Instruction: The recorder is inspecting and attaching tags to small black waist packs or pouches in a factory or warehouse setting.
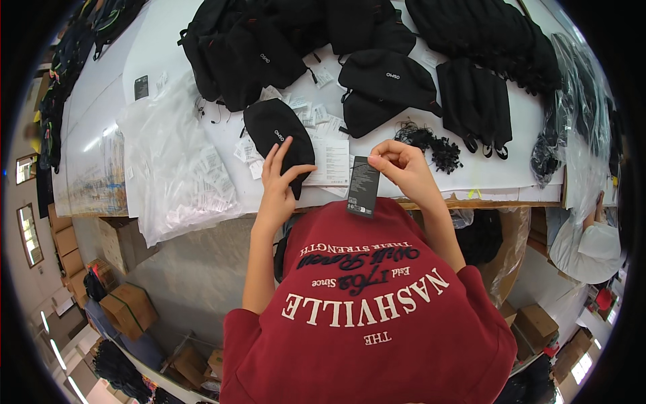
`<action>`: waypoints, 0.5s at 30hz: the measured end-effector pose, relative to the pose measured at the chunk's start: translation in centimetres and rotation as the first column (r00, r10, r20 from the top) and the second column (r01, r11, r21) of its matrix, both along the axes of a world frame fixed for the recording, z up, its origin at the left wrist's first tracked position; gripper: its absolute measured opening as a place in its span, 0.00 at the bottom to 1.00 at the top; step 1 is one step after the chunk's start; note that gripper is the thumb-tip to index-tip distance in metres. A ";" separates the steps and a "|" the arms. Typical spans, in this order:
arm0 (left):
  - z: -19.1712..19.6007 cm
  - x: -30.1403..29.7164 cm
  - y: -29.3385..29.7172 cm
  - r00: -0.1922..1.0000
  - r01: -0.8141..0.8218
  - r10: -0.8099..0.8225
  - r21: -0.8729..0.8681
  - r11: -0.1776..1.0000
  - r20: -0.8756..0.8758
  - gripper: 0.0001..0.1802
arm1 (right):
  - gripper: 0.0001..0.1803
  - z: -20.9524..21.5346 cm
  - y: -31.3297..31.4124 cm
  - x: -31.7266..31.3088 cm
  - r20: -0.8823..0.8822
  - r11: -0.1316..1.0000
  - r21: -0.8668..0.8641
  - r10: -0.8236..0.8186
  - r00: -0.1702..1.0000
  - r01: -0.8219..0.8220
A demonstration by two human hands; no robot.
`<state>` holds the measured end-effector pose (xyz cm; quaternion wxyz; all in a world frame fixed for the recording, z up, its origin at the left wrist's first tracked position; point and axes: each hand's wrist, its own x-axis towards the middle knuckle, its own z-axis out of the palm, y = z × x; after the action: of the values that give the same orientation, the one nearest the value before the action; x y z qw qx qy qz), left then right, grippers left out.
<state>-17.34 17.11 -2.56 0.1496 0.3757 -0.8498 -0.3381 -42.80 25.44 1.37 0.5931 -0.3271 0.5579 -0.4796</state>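
Observation:
My right hand [404, 172] pinches the top end of a black hang tag [364, 187] covered in small pale print. The tag hangs down over the table's near edge, in front of my red shirt. My left hand [281, 178] rests with fingers spread on a small black fabric pouch [274, 120], close to the table edge. Between the hands lies a white printed sheet [332, 161], partly beside the pouch. Behind it, several small white labels [299, 108] are scattered. A larger black pouch [388, 87] lies farther back on the right.
A heap of black pouches [249, 50] fills the back of the table. Clear plastic bags [178, 161] of white labels spread at left. Tangled black cords [431, 145] lie right of centre, near black drawstring bags [474, 101]. Cardboard boxes [128, 310] stand on the floor at left.

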 end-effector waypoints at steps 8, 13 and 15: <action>-0.8 1.8 1.4 0.953 -0.303 0.303 -0.024 0.953 -0.024 0.38 | 0.09 -0.8 -0.8 1.7 -0.041 0.993 -0.032 -0.118 0.992 0.117; -1.1 1.1 2.4 0.875 -0.452 0.446 0.011 0.892 -0.187 0.16 | 0.07 -0.6 -1.4 3.7 -0.404 0.973 -0.208 -0.178 0.897 0.100; 1.2 -0.4 2.6 0.838 -0.449 0.484 0.184 0.874 -0.252 0.04 | 0.06 -0.5 -1.3 4.3 -0.481 0.969 -0.249 -0.128 0.867 0.005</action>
<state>-17.72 19.71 -1.39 0.3283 0.5259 -0.6796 -0.3923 -38.49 24.13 0.82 0.3702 -0.4882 0.6398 -0.4640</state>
